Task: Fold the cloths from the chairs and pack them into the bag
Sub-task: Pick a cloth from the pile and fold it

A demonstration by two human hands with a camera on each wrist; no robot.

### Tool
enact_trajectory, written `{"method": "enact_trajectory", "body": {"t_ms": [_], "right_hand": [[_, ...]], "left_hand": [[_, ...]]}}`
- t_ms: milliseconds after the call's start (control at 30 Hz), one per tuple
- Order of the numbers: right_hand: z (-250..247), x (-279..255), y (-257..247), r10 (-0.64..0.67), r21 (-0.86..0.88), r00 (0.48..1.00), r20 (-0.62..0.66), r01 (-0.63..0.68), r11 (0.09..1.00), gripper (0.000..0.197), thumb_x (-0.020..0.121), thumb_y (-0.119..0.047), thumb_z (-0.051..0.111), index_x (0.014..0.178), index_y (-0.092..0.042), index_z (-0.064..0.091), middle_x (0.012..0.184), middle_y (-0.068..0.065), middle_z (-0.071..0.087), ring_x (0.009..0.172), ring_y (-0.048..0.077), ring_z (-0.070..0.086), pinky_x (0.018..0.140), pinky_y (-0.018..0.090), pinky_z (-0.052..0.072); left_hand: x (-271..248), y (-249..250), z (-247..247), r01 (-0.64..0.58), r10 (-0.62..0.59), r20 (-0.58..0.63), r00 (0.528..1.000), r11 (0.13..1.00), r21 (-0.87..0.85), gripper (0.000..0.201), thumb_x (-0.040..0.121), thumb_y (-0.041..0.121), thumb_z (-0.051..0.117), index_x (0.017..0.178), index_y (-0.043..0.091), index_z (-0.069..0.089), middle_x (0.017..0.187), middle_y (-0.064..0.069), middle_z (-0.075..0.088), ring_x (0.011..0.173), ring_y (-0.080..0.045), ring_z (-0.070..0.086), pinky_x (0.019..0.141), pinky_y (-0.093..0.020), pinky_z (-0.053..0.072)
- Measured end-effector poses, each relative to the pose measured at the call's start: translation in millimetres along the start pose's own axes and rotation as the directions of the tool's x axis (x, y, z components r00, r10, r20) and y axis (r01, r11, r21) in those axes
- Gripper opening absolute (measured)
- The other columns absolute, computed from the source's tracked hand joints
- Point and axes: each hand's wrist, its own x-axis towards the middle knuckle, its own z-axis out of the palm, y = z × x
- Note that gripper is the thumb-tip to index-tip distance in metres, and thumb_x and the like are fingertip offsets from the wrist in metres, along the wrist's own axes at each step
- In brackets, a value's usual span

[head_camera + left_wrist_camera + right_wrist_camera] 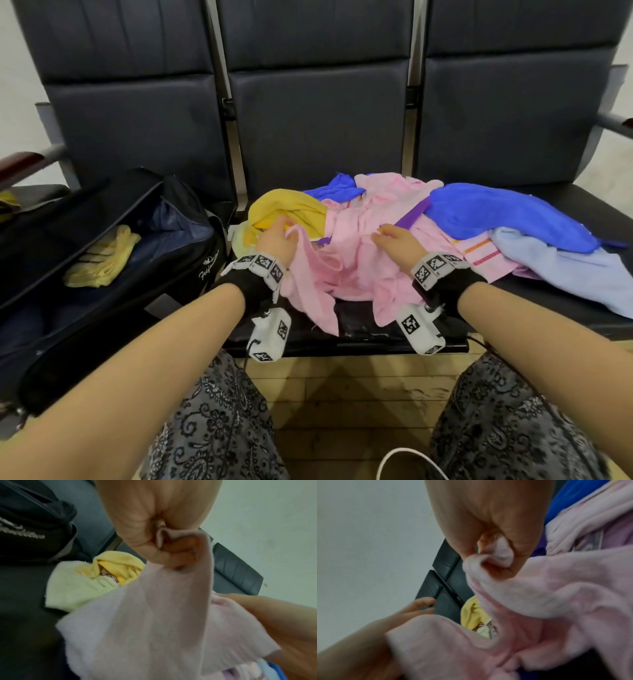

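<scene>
both hands — left hand [275, 240], right hand [397, 240] — pinch pink cloth [356, 270].

Beyond the hands rise three dark padded backrests [315, 113] in a row, with grey metal posts [222, 102] between them. Far to the left of the left hand there is an armrest with a dark red top [20, 164]; far to the right of the right hand another armrest [616, 125] shows at the edge. Below the hands, nearer to the person, lies a light wooden floor [356, 387]. On it, near the bottom edge, a white cable [407, 455] makes a loop. A pale wall [13, 85] stands behind the seats.
</scene>
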Motion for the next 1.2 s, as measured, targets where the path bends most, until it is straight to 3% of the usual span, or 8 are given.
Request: {"method": "enact_trajectory", "body": {"t_ms": [67,200,267,533,767,900,1000,1200], "right_hand": [[3,1,-6,0.034,0.098,0.999,0.0,-0.034,0.995,0.012,0.093,-0.016,0.056,0.09,-0.007,0.063,0.091,0.006,0.055,0.093,0.019,0.049,0.086,0.031,0.04],[5,-4,-11,0.137,0.213,0.985,0.102,-0.156,0.964,0.02,0.087,-0.013,0.066,0.106,-0.009,0.067,0.108,0.007,0.063,0.104,0.022,0.058,0.09,0.037,0.05],[4,-10,-15,0.136,0.353,0.976,0.169,-0.189,0.916,0.032,0.085,0.002,0.063,0.116,-0.004,0.063,0.12,0.019,0.061,0.11,0.029,0.059,0.099,0.043,0.048],[-4,-10,-14,0.189,0.493,0.981,-0.036,-0.147,0.857,0.024,0.081,-0.005,0.069,0.104,-0.01,0.065,0.11,0.016,0.065,0.105,0.029,0.062,0.088,0.039,0.053],[-13,-18,-23,0.087,0.531,0.996,-0.027,-0.059,0.846,0.023,0.087,0.0,0.06,0.107,-0.006,0.069,0.106,0.003,0.064,0.106,0.018,0.058,0.093,0.028,0.049],[-10,-20,-22,0.119,0.524,0.991,-0.062,-0.069,0.849,0.007,0.085,-0.014,0.068,0.092,-0.016,0.071,0.106,0.015,0.07,0.108,0.032,0.063,0.095,0.043,0.051],[-8,-23,-22,0.118,0.585,0.993,-0.022,-0.083,0.807,0.012,0.088,-0.009,0.064,0.098,-0.009,0.07,0.108,0.017,0.069,0.107,0.029,0.064,0.098,0.044,0.049],[-7,-33,-27,0.081,0.618,0.996,0.047,-0.093,0.781,0.022,0.093,-0.01,0.057,0.104,0.009,0.064,0.093,0.022,0.06,0.087,0.029,0.058,0.084,0.041,0.051]], "left_hand": [[-5,11,2,0.002,-0.007,-0.051,0.999,0.994,-0.108,0.019,0.093,0.011,0.043,0.106,0.022,0.052,0.069,-0.005,0.05,0.061,-0.019,0.05,0.053,-0.027,0.041],[-18,31,13,-0.024,0.052,0.262,0.964,0.994,-0.111,0.029,0.089,0.014,0.063,0.117,0.008,0.061,0.119,-0.007,0.055,0.109,-0.021,0.052,0.094,-0.017,0.034],[-24,39,13,-0.057,0.097,0.342,0.935,0.991,-0.124,0.034,0.089,-0.005,0.053,0.121,0.004,0.059,0.122,-0.013,0.052,0.102,-0.023,0.052,0.094,-0.027,0.041],[-26,40,9,-0.247,0.243,0.241,0.94,0.969,-0.013,0.027,0.079,0.007,0.069,0.105,0.014,0.071,0.1,-0.003,0.07,0.095,-0.017,0.063,0.088,-0.026,0.048],[-23,55,10,-0.309,0.283,0.247,0.927,0.949,0.072,0.031,0.092,-0.002,0.038,0.111,0.008,0.06,0.094,-0.015,0.067,0.088,-0.028,0.064,0.081,-0.033,0.051],[-25,69,13,-0.341,0.271,0.37,0.888,0.93,0.136,0.033,0.102,0.026,0.036,0.074,0.012,0.048,0.073,-0.014,0.063,0.069,-0.029,0.061,0.069,-0.033,0.05],[-24,70,16,-0.424,0.319,0.329,0.889,0.844,0.329,0.044,0.101,0.038,0.035,0.079,0.008,0.058,0.081,-0.01,0.051,0.08,-0.025,0.05,0.077,-0.036,0.04],[-20,66,28,-0.42,0.407,0.132,0.904,0.903,0.086,0.035,0.099,0.027,0.044,0.089,0.001,0.065,0.091,-0.006,0.042,0.086,-0.014,0.04,0.083,-0.025,0.03]]}}
